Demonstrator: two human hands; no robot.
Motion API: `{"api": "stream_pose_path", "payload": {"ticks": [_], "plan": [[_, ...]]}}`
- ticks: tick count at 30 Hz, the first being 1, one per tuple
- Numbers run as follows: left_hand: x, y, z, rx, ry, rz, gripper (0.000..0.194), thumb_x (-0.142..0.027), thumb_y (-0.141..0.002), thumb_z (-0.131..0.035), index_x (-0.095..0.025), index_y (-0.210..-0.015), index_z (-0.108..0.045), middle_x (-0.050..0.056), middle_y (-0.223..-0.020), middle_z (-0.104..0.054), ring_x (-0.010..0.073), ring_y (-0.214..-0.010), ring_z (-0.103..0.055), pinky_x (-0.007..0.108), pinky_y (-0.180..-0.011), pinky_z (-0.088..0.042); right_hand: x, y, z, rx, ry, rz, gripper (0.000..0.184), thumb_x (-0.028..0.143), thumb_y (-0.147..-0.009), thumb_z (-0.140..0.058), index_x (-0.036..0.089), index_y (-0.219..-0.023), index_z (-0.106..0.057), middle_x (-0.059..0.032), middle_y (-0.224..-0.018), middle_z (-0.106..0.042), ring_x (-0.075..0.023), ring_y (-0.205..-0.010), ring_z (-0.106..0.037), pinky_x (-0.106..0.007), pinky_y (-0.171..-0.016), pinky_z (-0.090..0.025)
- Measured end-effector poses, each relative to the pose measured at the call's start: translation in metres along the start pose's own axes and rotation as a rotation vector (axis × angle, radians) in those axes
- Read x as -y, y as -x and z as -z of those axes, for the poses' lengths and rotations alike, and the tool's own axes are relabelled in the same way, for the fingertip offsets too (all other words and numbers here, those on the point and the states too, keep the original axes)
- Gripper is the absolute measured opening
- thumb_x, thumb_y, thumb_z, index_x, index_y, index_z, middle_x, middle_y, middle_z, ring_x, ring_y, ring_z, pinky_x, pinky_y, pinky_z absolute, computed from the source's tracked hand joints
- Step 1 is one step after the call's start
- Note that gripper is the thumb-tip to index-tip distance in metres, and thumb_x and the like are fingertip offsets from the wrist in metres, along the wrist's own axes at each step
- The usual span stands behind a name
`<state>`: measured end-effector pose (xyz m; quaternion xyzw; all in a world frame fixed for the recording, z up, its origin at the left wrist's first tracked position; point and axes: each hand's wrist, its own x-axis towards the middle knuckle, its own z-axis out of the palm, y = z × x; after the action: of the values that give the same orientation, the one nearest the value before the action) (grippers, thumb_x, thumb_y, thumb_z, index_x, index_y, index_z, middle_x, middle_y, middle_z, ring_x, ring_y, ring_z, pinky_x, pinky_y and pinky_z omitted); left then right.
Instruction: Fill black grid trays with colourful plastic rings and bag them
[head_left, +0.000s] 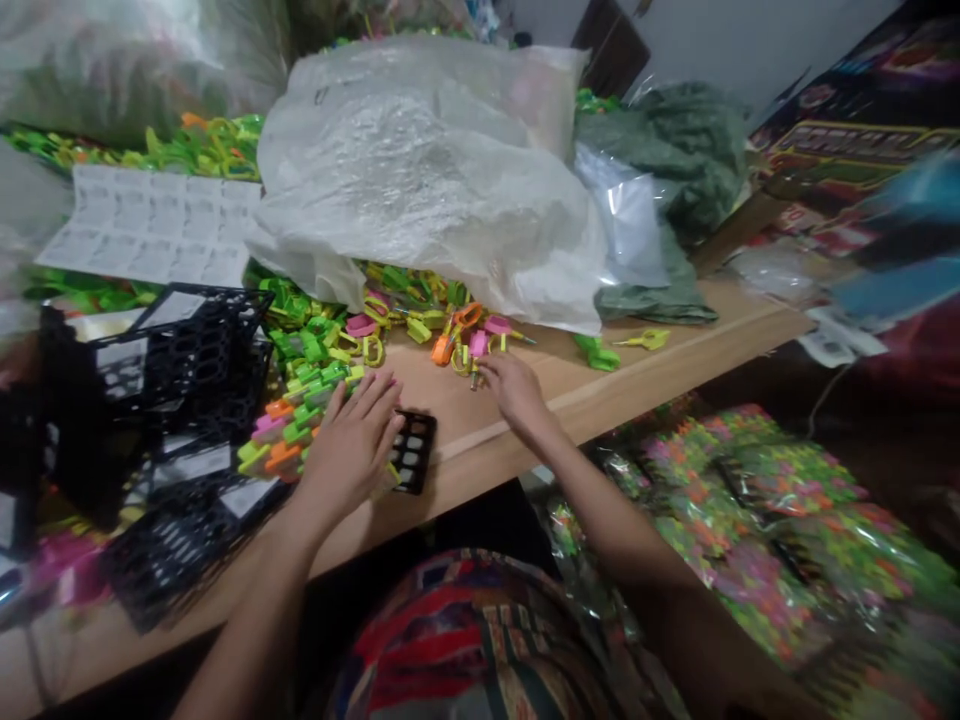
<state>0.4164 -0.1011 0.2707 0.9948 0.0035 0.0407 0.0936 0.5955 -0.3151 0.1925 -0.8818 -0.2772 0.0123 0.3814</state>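
Observation:
My left hand (pixel 352 445) lies palm down with its fingers stretched out, over a black tray with slots (pixel 416 455). Rows of bright plastic pieces (pixel 281 435) in green, orange, pink and yellow stand beside and under its fingers; the tray's left part is hidden there. At the edge of a loose pile, my right hand (pixel 517 390) has thumb and fingers pinched together. What they grip is too small to make out. That pile holds small scissors-like pieces (pixel 469 315) with coloured handles and metal tips.
Black slotted trays (pixel 202 350) are heaped at the left, near a printed white sheet (pixel 157 225). A large whitish plastic bag (pixel 427 160) covers the back of the wooden table (pixel 600 395). Yellow scissors (pixel 649 340) lie rightward. Packed bags of coloured pieces (pixel 750 500) sit below at right.

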Motion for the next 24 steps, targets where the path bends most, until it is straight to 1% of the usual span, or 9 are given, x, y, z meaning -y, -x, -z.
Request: {"api": "stream_pose_path", "payload": {"ticks": [4,6,9,11,14,17,19,22,24], "plan": [[-0.001,-0.001,-0.001,-0.039,0.056,0.02,0.058,-0.042,-0.107,-0.024,-0.012,-0.152,-0.044,0.013,-0.164,-0.038,0.0282,-0.155,-0.03,0.057,-0.128,-0.019,-0.027,-0.001,0.011,-0.012,0.179,-0.114,0.016,0.03,-0.095,-0.06,0.021,-0.101,-0.072,-0.0101,-0.1,-0.07,-0.0257,-0.092,-0.063,-0.036,-0.083,-0.048],[-0.002,-0.001,-0.001,-0.07,0.094,0.037,0.056,-0.041,-0.107,-0.024,-0.013,-0.152,-0.044,0.013,-0.166,-0.034,0.0275,-0.156,-0.026,0.056,-0.128,-0.021,-0.035,0.009,0.007,-0.081,0.085,-0.158,0.019,0.029,-0.091,-0.062,0.02,-0.107,-0.066,-0.0079,-0.095,-0.069,-0.0236,-0.085,-0.063,-0.034,-0.078,-0.048],[-0.004,0.0,0.0,-0.082,0.133,0.056,0.054,-0.038,-0.107,-0.025,-0.014,-0.151,-0.044,0.013,-0.166,-0.034,0.027,-0.157,-0.024,0.055,-0.128,-0.021,-0.035,0.028,-0.004,-0.139,-0.215,-0.218,0.037,0.031,-0.089,-0.062,0.019,-0.123,-0.058,-0.0044,-0.092,-0.067,-0.0191,-0.076,-0.061,-0.03,-0.071,-0.049],[-0.005,0.0,0.001,-0.067,0.144,0.059,0.052,-0.036,-0.107,-0.026,-0.015,-0.151,-0.043,0.013,-0.165,-0.037,0.0265,-0.157,-0.026,0.055,-0.128,-0.019,-0.025,0.041,-0.015,-0.073,-0.401,-0.208,0.033,0.034,-0.09,-0.061,0.019,-0.12,-0.061,-0.0041,-0.094,-0.066,-0.0169,-0.074,-0.059,-0.028,-0.069,-0.049],[-0.007,0.001,0.003,-0.047,0.155,0.06,0.051,-0.032,-0.107,-0.026,-0.015,-0.152,-0.041,0.013,-0.164,-0.037,0.0251,-0.156,-0.027,0.054,-0.129,-0.017,0.006,0.058,-0.035,0.145,-0.625,-0.137,0.023,0.034,-0.089,-0.064,0.019,-0.106,-0.067,-0.0029,-0.093,-0.064,-0.0156,-0.078,-0.058,-0.027,-0.071,-0.049],[-0.007,0.001,0.003,-0.037,0.16,0.053,0.051,-0.031,-0.107,-0.025,-0.014,-0.153,-0.038,0.014,-0.164,-0.037,0.0239,-0.156,-0.028,0.053,-0.13,-0.015,0.04,0.068,-0.056,0.341,-0.821,-0.077,0.031,0.032,-0.085,-0.069,0.019,-0.112,-0.065,-0.0013,-0.095,-0.067,-0.0158,-0.082,-0.06,-0.027,-0.076,-0.05],[-0.007,0.001,0.002,-0.04,0.158,0.047,0.051,-0.031,-0.107,-0.025,-0.014,-0.153,-0.038,0.014,-0.164,-0.038,0.0236,-0.156,-0.028,0.053,-0.13,-0.015,0.054,0.071,-0.068,0.409,-0.816,-0.044,0.027,0.031,-0.084,-0.069,0.018,-0.108,-0.066,-0.0017,-0.094,-0.069,-0.0165,-0.082,-0.062,-0.027,-0.077,-0.05],[-0.006,0.001,0.0,-0.047,0.159,0.046,0.051,-0.033,-0.108,-0.023,-0.015,-0.153,-0.038,0.014,-0.164,-0.038,0.023,-0.156,-0.028,0.053,-0.13,-0.015,0.06,0.071,-0.079,0.429,-0.622,0.042,0.01,0.019,-0.087,-0.059,0.016,-0.092,-0.067,-0.0029,-0.085,-0.069,-0.018,-0.079,-0.063,-0.028,-0.075,-0.05],[-0.006,0.002,0.001,-0.045,0.17,0.05,0.052,-0.035,-0.108,-0.022,-0.015,-0.153,-0.038,0.013,-0.164,-0.037,0.0227,-0.156,-0.028,0.053,-0.13,-0.014,0.058,0.072,-0.084,0.399,-0.493,0.151,0.017,0.009,-0.084,-0.051,0.015,-0.089,-0.066,-0.0052,-0.086,-0.069,-0.0196,-0.081,-0.064,-0.03,-0.078,-0.051]]}}
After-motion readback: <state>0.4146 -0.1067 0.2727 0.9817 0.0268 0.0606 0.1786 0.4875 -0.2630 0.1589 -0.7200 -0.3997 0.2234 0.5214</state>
